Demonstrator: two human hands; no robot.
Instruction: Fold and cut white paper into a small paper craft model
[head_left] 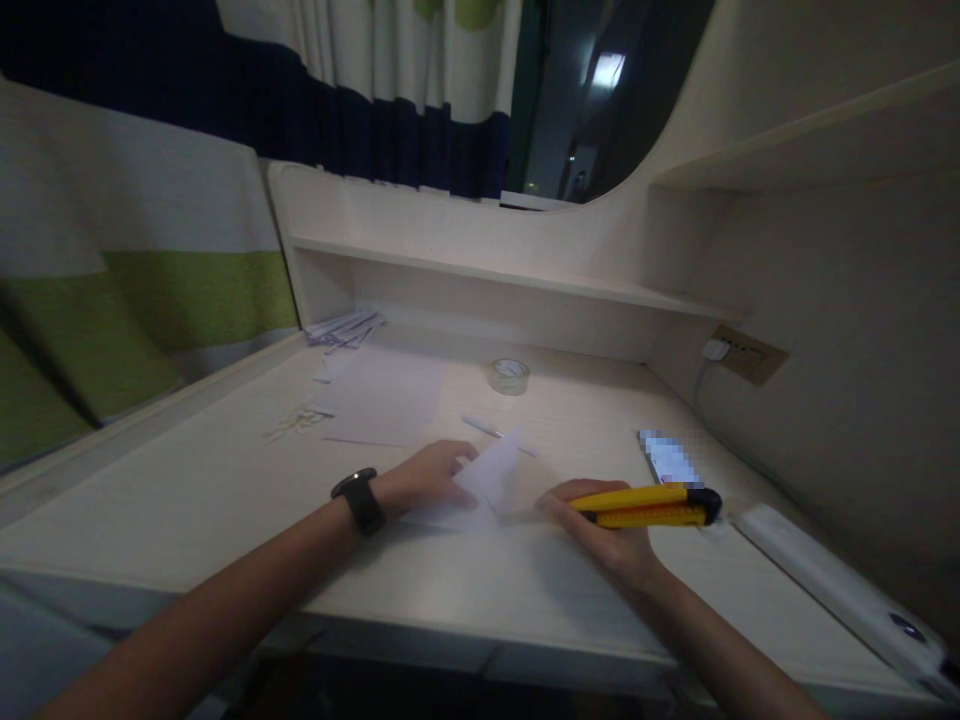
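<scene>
A folded sheet of white paper (pixel 495 474) stands partly raised off the desk, its lower part lying flat. My left hand (pixel 433 476), with a dark watch on its wrist, grips the paper's left side between thumb and fingers. To the right, my right hand (pixel 613 540) is closed around a yellow utility knife (pixel 649 504). The knife's black end points right, and its blade end is hidden by the fingers near the paper. Just behind the folded sheet lies a white pen (pixel 481 426), partly covered by the paper.
A roll of clear tape (pixel 509 377) sits farther back. Flat white sheets (pixel 386 400), small scraps (pixel 298 422) and a pile of folded strips (pixel 345 328) lie at left. On the right are a phone (pixel 670 460), a long white bar (pixel 832 580) and a wall socket (pixel 752 355).
</scene>
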